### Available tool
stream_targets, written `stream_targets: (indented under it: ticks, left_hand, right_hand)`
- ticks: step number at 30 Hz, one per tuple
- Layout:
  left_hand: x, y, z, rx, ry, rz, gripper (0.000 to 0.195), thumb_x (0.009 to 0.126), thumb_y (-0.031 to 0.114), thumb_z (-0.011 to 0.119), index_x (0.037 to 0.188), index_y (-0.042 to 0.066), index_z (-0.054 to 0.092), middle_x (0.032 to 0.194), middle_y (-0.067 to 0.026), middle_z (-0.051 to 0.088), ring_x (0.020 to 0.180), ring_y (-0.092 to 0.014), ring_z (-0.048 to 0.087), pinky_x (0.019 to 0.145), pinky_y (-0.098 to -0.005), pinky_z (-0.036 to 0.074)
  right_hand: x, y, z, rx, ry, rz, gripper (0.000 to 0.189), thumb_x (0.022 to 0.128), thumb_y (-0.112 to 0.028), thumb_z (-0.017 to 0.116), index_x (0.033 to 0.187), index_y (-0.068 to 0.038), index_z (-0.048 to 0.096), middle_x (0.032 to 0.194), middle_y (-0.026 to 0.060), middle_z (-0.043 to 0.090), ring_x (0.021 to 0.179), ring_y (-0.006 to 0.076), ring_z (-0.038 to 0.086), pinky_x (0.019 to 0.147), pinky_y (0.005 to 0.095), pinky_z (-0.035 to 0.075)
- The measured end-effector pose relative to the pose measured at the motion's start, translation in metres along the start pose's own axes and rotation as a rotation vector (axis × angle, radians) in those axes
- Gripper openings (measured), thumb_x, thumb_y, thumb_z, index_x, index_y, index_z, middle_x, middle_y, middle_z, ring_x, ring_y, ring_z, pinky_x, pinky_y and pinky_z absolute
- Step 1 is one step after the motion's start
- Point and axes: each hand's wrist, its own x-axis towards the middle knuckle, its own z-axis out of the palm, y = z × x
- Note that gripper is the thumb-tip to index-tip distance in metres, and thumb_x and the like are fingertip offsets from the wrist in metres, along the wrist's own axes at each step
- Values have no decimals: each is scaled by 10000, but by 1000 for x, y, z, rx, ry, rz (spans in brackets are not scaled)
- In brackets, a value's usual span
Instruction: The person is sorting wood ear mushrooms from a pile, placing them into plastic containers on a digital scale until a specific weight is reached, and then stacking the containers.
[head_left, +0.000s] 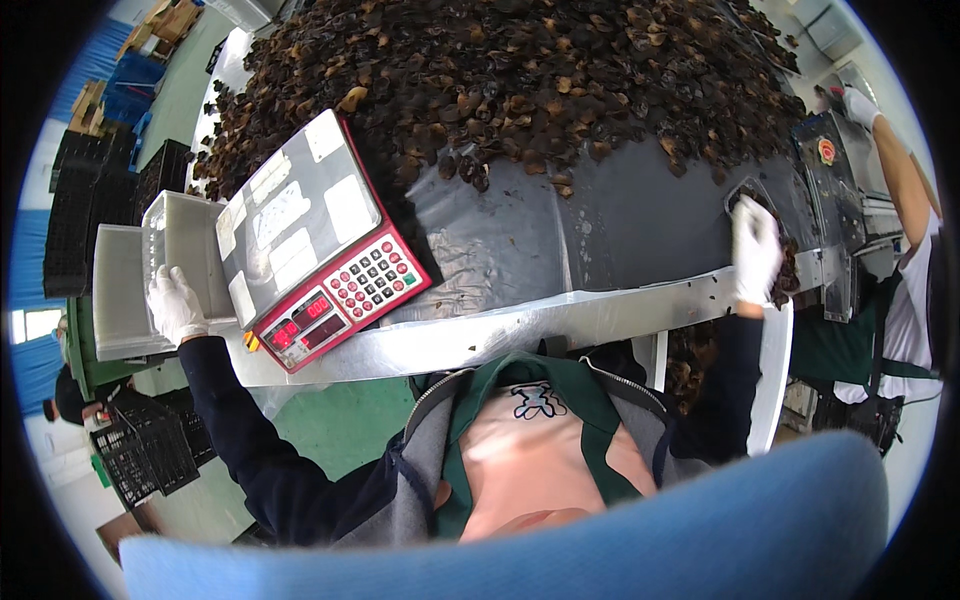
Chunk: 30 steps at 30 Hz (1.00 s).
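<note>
My left hand (177, 304), in a white glove, rests against stacked clear plastic trays (166, 247) at the left end of the table; a firm grip cannot be told. My right hand (754, 251), gloved too and slightly blurred, is over the table's right front edge, at a small clear plastic tray (752, 189) with dark pieces in it; its fingers are partly hidden. Between my hands, nearer the left one, a red digital scale (322, 240) sits tilted with nothing on its label-covered plate. Beyond it lies a large heap of dark brown dried pieces, seemingly wood ear mushrooms (525, 82).
A metal table edge (480, 337) runs before me. At right, a co-worker's gloved hand (861, 107) is near a metal device (832, 165). Black crates (142, 450) and a green bin (82, 345) stand at left; another person (71, 394) is behind them.
</note>
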Motion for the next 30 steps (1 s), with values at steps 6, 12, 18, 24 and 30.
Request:
stream_targets:
  ticks: [6, 12, 18, 24, 30]
  left_hand:
    - [26, -53, 17, -360, -198, -165, 306, 999, 310, 624, 969, 11, 687, 917, -183, 687, 827, -344, 638, 769, -432, 488]
    - [37, -68, 21, -488, -299, -130, 278, 984, 287, 645, 1000, 12, 682, 886, -142, 669, 801, -262, 612, 756, -388, 477]
    - [38, -76, 24, -564, -361, -172, 255, 994, 269, 647, 1063, 32, 712, 916, -103, 698, 822, -190, 615, 793, -341, 487]
    - [30, -97, 25, -514, -331, -197, 270, 1012, 296, 612, 1020, 37, 689, 939, -97, 702, 826, -205, 638, 766, -362, 494]
    - [30, -1, -72, 124, 29, -240, 224, 1041, 271, 500, 987, 146, 678, 1079, -98, 708, 946, -274, 694, 796, -419, 578]
  right_hand:
    - [55, -77, 166, 101, -254, -364, 394, 980, -222, 608, 1358, -117, 633, 1367, 121, 631, 1222, 270, 610, 1055, 380, 478]
    - [58, -149, 248, -175, -454, -436, 455, 1005, -464, 515, 1426, -305, 585, 1551, 166, 453, 1354, 415, 477, 1117, 507, 431]
    - [-9, -164, 224, -317, -633, -820, 767, 867, -683, 638, 1525, -320, 485, 1590, 109, 399, 1336, 363, 485, 1041, 492, 446]
    - [-4, -187, 249, -318, -646, -913, 827, 797, -575, 769, 1533, -373, 451, 1627, 109, 344, 1246, 358, 544, 942, 460, 526]
    - [3, -157, 279, -181, -464, -887, 291, 857, -377, 769, 1127, -274, 738, 1071, -20, 651, 976, 183, 660, 698, 343, 582]
